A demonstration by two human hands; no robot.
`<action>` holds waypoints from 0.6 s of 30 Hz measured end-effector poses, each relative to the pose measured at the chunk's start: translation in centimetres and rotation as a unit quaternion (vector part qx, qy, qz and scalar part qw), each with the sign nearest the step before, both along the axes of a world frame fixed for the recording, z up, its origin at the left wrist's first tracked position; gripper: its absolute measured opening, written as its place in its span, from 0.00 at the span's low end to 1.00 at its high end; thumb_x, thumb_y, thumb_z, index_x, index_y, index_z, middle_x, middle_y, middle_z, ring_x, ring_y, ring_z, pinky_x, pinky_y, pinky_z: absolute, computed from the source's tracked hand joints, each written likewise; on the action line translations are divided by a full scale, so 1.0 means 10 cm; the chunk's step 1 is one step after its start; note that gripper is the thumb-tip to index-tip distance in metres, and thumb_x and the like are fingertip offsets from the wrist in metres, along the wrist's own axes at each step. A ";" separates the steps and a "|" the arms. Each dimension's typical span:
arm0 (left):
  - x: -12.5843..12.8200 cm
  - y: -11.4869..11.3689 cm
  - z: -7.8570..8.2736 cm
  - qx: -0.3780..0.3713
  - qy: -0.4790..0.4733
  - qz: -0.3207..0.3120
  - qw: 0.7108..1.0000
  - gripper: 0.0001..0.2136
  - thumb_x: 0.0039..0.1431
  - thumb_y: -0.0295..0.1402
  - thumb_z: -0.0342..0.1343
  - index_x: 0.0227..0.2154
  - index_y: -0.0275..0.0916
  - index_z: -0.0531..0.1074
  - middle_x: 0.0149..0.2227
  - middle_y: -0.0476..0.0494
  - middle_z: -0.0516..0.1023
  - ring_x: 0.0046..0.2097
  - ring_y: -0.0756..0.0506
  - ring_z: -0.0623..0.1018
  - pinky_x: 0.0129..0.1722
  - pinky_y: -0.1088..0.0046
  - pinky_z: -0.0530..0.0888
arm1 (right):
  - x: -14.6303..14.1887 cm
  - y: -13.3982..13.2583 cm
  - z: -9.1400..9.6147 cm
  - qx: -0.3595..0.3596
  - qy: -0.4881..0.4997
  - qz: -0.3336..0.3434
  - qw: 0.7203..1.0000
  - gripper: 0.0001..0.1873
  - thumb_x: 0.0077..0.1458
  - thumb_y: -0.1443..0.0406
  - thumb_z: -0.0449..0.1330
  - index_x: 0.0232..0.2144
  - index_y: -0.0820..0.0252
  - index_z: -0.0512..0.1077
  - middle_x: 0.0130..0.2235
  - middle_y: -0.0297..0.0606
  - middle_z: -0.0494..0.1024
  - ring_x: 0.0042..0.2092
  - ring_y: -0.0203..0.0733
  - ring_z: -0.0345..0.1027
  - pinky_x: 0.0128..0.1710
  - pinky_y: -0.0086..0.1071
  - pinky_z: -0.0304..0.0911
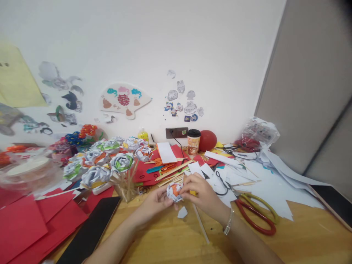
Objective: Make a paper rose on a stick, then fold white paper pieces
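Observation:
Between my two hands, above the wooden table, is a small paper flower [174,192] with an orange middle and white outer petals. My left hand [156,201] supports its left side with thumb and fingers. At its right edge, my right hand [198,191] pinches the petals with thumb and fingertips. A thin wooden stick [201,223] slants down below my right hand; whether it joins the flower cannot be seen. Just under the flower lies a small white paper piece [182,212].
Finished-looking paper flowers [122,162] stand on sticks in a clear holder at left. Red paper sheets [22,223] and a black phone-like slab [90,227] lie nearer. Large scissors [257,212] rest at right beside white paper [275,190]. A lidded cup [193,142] and red balloon [207,140] stand behind.

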State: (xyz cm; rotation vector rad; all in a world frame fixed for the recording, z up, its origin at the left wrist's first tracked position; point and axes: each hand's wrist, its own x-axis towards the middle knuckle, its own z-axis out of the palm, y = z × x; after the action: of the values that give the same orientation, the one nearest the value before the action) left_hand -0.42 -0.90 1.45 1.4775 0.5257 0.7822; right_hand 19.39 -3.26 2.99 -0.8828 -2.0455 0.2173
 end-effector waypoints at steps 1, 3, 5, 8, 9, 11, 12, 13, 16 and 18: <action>0.00 0.00 0.01 0.000 0.003 -0.001 1.000 0.20 0.47 0.41 0.63 0.41 0.35 0.71 0.35 0.43 0.75 0.32 0.47 0.72 0.39 0.70 0.66 | 0.00 0.00 0.00 0.019 -0.016 0.001 1.000 0.03 0.54 0.67 0.60 0.30 0.57 0.74 0.32 0.36 0.72 0.38 0.41 0.63 0.37 0.35 0.61; 0.00 -0.01 0.01 0.003 0.007 -0.006 1.000 0.20 0.47 0.42 0.63 0.40 0.35 0.71 0.36 0.43 0.74 0.32 0.48 0.72 0.39 0.71 0.66 | 0.00 0.00 0.00 0.056 -0.039 0.005 0.998 0.04 0.56 0.67 0.58 0.30 0.58 0.73 0.31 0.37 0.73 0.37 0.42 0.62 0.36 0.35 0.60; 0.00 0.00 0.01 0.009 0.011 -0.008 1.000 0.19 0.48 0.42 0.62 0.39 0.35 0.72 0.35 0.44 0.75 0.33 0.47 0.72 0.40 0.71 0.66 | -0.01 0.00 0.00 0.086 -0.057 0.012 0.995 0.06 0.57 0.66 0.55 0.30 0.59 0.72 0.31 0.38 0.73 0.36 0.41 0.61 0.35 0.35 0.59; -0.01 0.02 -0.02 0.018 0.011 -0.015 1.000 0.18 0.49 0.43 0.61 0.38 0.34 0.72 0.31 0.44 0.75 0.34 0.46 0.72 0.40 0.71 0.66 | -0.02 0.00 0.00 0.117 -0.074 0.008 0.990 0.10 0.60 0.65 0.51 0.30 0.60 0.71 0.30 0.39 0.72 0.34 0.41 0.59 0.33 0.34 0.58; -0.02 0.02 -0.02 0.019 0.010 -0.017 1.000 0.18 0.49 0.43 0.61 0.38 0.34 0.72 0.31 0.44 0.75 0.34 0.46 0.72 0.40 0.71 0.66 | -0.02 -0.01 0.00 0.122 -0.074 0.007 0.990 0.12 0.61 0.65 0.49 0.31 0.60 0.71 0.30 0.39 0.72 0.33 0.41 0.58 0.33 0.34 0.58; -0.02 0.02 -0.03 0.016 0.006 -0.019 1.000 0.18 0.49 0.43 0.61 0.37 0.34 0.72 0.30 0.45 0.75 0.33 0.47 0.72 0.40 0.72 0.66 | -0.02 -0.01 0.01 0.122 -0.066 0.011 0.990 0.13 0.62 0.65 0.48 0.31 0.60 0.70 0.31 0.39 0.73 0.34 0.41 0.58 0.33 0.34 0.59; -0.03 0.02 -0.02 0.011 0.004 -0.018 1.000 0.17 0.49 0.43 0.61 0.37 0.34 0.72 0.30 0.45 0.75 0.33 0.47 0.72 0.39 0.72 0.66 | -0.01 -0.01 0.02 0.118 -0.062 0.018 0.991 0.13 0.62 0.65 0.48 0.32 0.60 0.70 0.31 0.39 0.73 0.34 0.42 0.59 0.34 0.35 0.59; -0.03 0.01 -0.01 0.006 0.002 -0.017 1.000 0.17 0.50 0.43 0.61 0.37 0.35 0.72 0.30 0.45 0.75 0.33 0.47 0.72 0.39 0.73 0.65 | 0.00 -0.01 0.03 0.113 -0.059 0.024 0.992 0.12 0.62 0.64 0.48 0.32 0.60 0.70 0.31 0.39 0.73 0.35 0.42 0.59 0.35 0.35 0.59; -0.03 -0.01 0.02 0.003 0.000 -0.013 1.000 0.16 0.50 0.42 0.61 0.35 0.35 0.72 0.29 0.45 0.75 0.32 0.47 0.72 0.38 0.73 0.65 | 0.01 -0.01 0.04 0.099 -0.053 0.034 0.993 0.09 0.61 0.64 0.51 0.32 0.59 0.70 0.32 0.39 0.73 0.36 0.42 0.60 0.36 0.35 0.60; -0.02 -0.02 0.03 0.009 0.005 -0.014 1.000 0.16 0.49 0.42 0.61 0.35 0.34 0.72 0.29 0.45 0.75 0.33 0.47 0.72 0.39 0.72 0.65 | 0.01 -0.01 0.02 0.103 -0.049 0.030 0.993 0.09 0.61 0.65 0.51 0.31 0.58 0.70 0.31 0.38 0.73 0.36 0.41 0.61 0.36 0.35 0.60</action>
State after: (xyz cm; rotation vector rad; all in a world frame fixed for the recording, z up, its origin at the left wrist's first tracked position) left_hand -0.62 -1.11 1.79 1.5038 0.5045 0.7595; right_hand 19.47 -3.40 3.24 -0.7178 -2.1413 -0.0055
